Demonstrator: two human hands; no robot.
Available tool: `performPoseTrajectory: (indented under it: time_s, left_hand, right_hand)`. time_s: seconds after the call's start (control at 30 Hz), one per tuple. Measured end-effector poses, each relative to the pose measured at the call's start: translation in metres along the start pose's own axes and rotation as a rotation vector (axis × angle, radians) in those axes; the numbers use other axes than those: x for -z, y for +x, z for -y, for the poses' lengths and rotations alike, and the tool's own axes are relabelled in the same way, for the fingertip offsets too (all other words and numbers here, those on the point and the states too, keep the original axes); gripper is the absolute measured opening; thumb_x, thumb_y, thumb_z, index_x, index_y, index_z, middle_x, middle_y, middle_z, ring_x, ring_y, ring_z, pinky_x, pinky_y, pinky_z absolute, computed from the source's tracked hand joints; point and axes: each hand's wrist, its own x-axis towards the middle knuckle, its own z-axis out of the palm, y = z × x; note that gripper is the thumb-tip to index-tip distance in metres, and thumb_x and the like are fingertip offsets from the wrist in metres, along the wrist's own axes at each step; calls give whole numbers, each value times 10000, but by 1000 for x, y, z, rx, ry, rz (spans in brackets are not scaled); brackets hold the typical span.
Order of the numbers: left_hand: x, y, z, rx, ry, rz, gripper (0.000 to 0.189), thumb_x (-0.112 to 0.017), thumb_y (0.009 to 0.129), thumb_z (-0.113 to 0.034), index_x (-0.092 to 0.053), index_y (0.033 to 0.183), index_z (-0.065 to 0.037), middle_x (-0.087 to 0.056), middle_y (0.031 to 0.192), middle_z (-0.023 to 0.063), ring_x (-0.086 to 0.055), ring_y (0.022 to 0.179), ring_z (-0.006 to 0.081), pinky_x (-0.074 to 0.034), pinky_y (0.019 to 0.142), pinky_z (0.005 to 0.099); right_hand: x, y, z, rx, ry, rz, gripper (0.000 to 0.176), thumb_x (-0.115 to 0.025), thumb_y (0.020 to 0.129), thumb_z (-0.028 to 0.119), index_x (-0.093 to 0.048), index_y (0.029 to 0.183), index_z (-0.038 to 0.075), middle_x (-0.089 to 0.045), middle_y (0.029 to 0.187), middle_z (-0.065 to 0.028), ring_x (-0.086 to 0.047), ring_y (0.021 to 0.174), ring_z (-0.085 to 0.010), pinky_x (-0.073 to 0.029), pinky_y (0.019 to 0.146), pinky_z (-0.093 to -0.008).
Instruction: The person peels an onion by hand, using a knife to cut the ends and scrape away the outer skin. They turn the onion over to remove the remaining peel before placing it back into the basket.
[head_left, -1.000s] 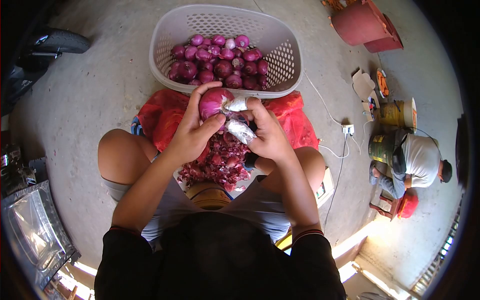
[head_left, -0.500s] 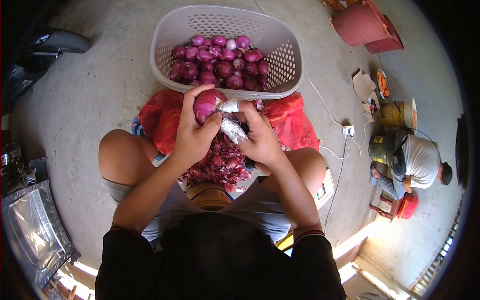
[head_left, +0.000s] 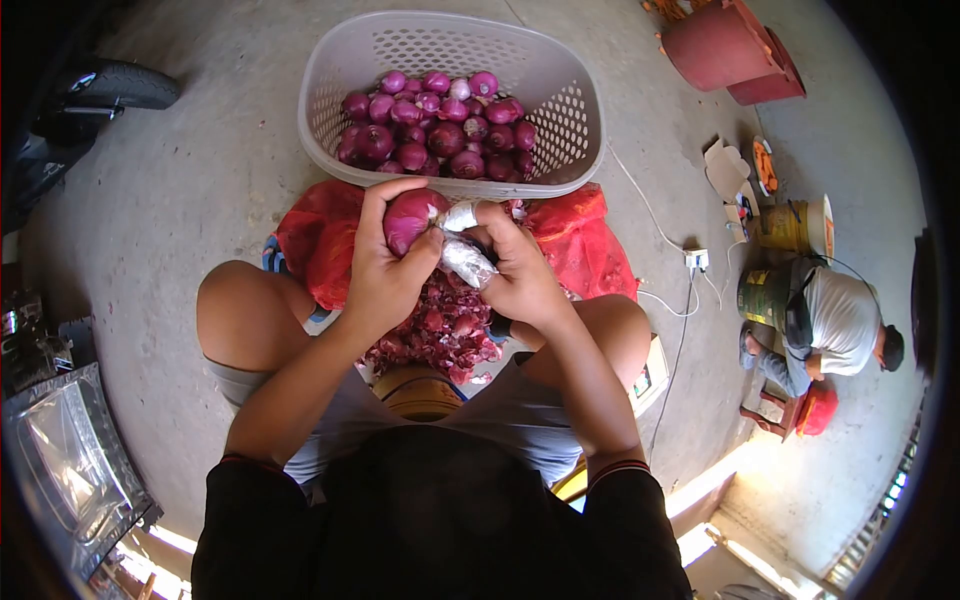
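Note:
My left hand (head_left: 385, 265) is wrapped round a red onion (head_left: 410, 220), its thumb on the onion's lower right side. On my right hand (head_left: 515, 270) the thumb and forefinger are covered in silvery wrapping (head_left: 467, 262). Those two wrapped tips are closed in at the onion's right end; whatever lies between them is too small to tell. Below both hands is a heap of onion skins (head_left: 435, 335) between my knees, with red mesh sacking (head_left: 580, 245) on either side. A grey perforated basket (head_left: 330, 60) holding several red onions (head_left: 447, 138) stands just beyond.
To the right a seated person (head_left: 840, 310) bends near buckets (head_left: 800, 228). A power strip (head_left: 696, 259) with cables lies on the floor, near an open carton (head_left: 727, 170). Red tubs (head_left: 715, 45) stand at the upper right, a wheel (head_left: 125, 83) at the upper left.
The onion has tilted slightly in my left hand and shifted a little left. Both hands keep nearly the same place, my right hand's wrapped fingers still at the onion's end.

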Motion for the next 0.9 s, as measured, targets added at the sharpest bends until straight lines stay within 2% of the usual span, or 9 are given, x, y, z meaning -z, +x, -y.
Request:
performPoseTrajectory:
  time_s: [0.07,0.17,0.2,0.3,0.37,0.4,0.5,0.63,0.9]
  left_hand:
    - [-3,0,-2,21,-25,-56,450,-557,814,21,-417,1238,-37,-519,1044,77,-510,923,118,-430,834,264]
    - [-5,2,-1,141,-365,-62,483,-557,819,-10,-389,1272,-36,-518,1096,90,-520,970,129,-427,868,267]
    - [-2,2,-2,138,-381,-40,523,-544,812,-29,-358,1300,-42,-514,1123,98,-530,973,143,-444,833,276]
    - [4,4,-9,132,-439,2,623,-524,789,-84,-284,1363,-58,-505,1185,120,-551,977,175,-479,749,293]
    - [5,6,-11,131,-488,0,668,-534,772,-116,-258,1378,-64,-504,1201,130,-556,974,183,-483,716,292]
    - [6,7,-11,158,-496,-3,694,-537,753,-122,-251,1382,-65,-497,1208,142,-554,1007,201,-493,752,303]
    - [9,6,-11,155,-554,43,625,-487,760,13,-278,1346,-40,-486,1173,130,-531,1046,196,-450,895,325]
    - [4,6,-7,108,-529,26,632,-489,762,17,-276,1354,-39,-480,1199,131,-504,1093,195,-400,957,325]
    - [4,7,-9,133,-564,46,618,-489,775,-21,-281,1357,-35,-464,1236,134,-481,1148,212,-364,1004,354]
  right_hand:
    - [-3,-2,0,-65,-10,-33,428,-573,737,-44,-456,1139,46,-616,840,-123,-621,772,-262,-466,719,-313]
    - [-8,4,14,-62,262,-89,386,-518,790,-87,-455,1155,21,-617,941,-91,-602,858,-165,-452,777,-270]
    - [-11,4,15,-29,385,-140,352,-488,831,-106,-453,1163,5,-585,1047,-76,-561,951,-125,-436,833,-254]
    - [-3,-1,14,-81,438,-106,357,-521,842,-84,-448,1179,11,-573,1077,-78,-559,974,-137,-438,849,-269]
    - [-2,-2,12,-24,377,-101,362,-570,842,-38,-441,1177,13,-580,1067,-87,-566,962,-147,-441,849,-282]
    - [-2,-1,11,8,351,-99,370,-585,838,-19,-435,1175,14,-594,1039,-95,-578,938,-156,-444,836,-284]
    - [4,-2,5,59,127,-52,431,-626,817,42,-398,1183,21,-624,926,-122,-617,845,-224,-456,780,-296]
    - [4,-2,6,47,-41,-37,535,-656,782,93,-336,1207,36,-619,794,-154,-616,747,-353,-462,685,-328]
    - [13,-6,-6,39,-189,-36,595,-669,755,111,-311,1226,48,-616,824,-166,-603,754,-394,-462,647,-376]
